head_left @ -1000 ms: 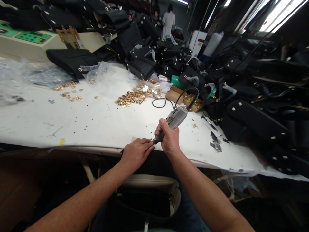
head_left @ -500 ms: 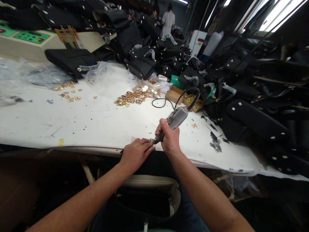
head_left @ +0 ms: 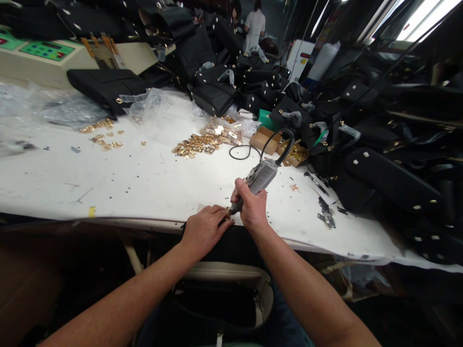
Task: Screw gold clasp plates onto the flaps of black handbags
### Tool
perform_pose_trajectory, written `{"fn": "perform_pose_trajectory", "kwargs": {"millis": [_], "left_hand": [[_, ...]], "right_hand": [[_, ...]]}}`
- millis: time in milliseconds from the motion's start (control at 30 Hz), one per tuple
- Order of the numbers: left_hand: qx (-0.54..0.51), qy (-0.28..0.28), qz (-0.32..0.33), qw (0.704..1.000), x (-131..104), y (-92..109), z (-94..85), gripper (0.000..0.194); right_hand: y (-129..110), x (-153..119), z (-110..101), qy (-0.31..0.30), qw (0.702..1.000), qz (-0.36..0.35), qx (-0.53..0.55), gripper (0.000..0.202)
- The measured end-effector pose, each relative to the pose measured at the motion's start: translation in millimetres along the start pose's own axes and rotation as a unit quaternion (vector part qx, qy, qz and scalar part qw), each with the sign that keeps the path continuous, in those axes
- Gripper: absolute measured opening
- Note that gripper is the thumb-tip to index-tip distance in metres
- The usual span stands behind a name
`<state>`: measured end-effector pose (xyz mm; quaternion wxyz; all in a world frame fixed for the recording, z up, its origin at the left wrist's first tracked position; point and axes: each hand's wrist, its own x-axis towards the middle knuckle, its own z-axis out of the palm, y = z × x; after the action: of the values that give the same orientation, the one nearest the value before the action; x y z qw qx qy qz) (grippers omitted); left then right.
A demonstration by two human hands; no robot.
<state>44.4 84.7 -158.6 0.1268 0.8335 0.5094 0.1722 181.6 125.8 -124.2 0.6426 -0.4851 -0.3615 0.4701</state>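
Note:
My right hand (head_left: 253, 208) is wrapped round a grey electric screwdriver (head_left: 263, 174), tilted with its tip down and to the left. At the table's front edge, my left hand (head_left: 205, 225) pinches a small gold metal fitting (head_left: 228, 212), partly hidden by the fingers. The screwdriver's tip meets the fitting or sits right beside it; I cannot tell which. Below the hands hangs black bag material (head_left: 231, 246), leading down to an open black bag with a pale rim (head_left: 227, 268) on my lap.
Gold fittings (head_left: 195, 146) lie heaped mid-table, with more (head_left: 104, 143) to the left. Behind the screwdriver's cable (head_left: 287, 149) stand small cardboard boxes (head_left: 265, 140). Black bags (head_left: 213, 99) crowd the back and right. Dark metal plates (head_left: 326, 213) lie at right. A person (head_left: 254, 26) stands far back.
The screwdriver and my right hand have shifted very slightly left and down toward the fitting. My left hand keeps its pinch. The whole view has turned a little.

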Motion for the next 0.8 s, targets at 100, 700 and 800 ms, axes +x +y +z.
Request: {"fn": "perform_pose_trajectory", "kwargs": {"millis": [100,700,800], "left_hand": [[0.0,0.001,-0.002,1.0,0,-1,1.7,0.024],[0.01,-0.009,-0.024,1.0,1,-3,2.5,0.031],[-0.003,-0.01,-0.021,1.0,0,-4,2.8,0.03]], "right_hand": [[0,-2,0,-0.008,1.0,0.001,-0.02,0.042],[-13,-7,9,-0.165,0.959,-0.06,-0.224,0.024],[-10,-7,6,-0.173,0.961,-0.057,-0.207,0.025]]}}
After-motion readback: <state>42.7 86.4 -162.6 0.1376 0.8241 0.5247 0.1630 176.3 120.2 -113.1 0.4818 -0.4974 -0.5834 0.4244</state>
